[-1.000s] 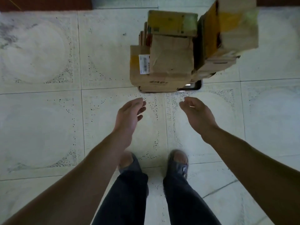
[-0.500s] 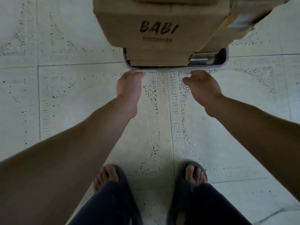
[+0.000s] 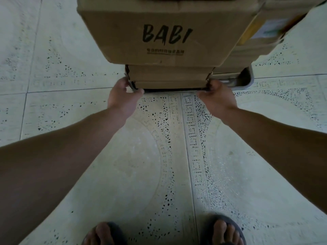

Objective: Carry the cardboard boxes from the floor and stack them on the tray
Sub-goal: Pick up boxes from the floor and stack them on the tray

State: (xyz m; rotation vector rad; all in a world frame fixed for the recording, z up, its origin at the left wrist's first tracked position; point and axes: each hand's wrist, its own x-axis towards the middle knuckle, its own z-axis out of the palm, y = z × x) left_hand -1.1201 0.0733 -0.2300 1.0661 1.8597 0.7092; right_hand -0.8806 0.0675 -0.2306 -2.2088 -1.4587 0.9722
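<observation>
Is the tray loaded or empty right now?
Loaded. The BABI box sits atop a flatter box in the tray; more boxes stand stacked beside them.

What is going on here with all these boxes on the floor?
A person is bending over a metal tray that stands on the tiled floor and is loaded with cardboard boxes. The left hand grips the tray's near left corner and the right hand grips the near rim further along. The box marked BABI sits on a flatter box, with more boxes beside it on the right. Whether the tray is already lifted cannot be told.
</observation>
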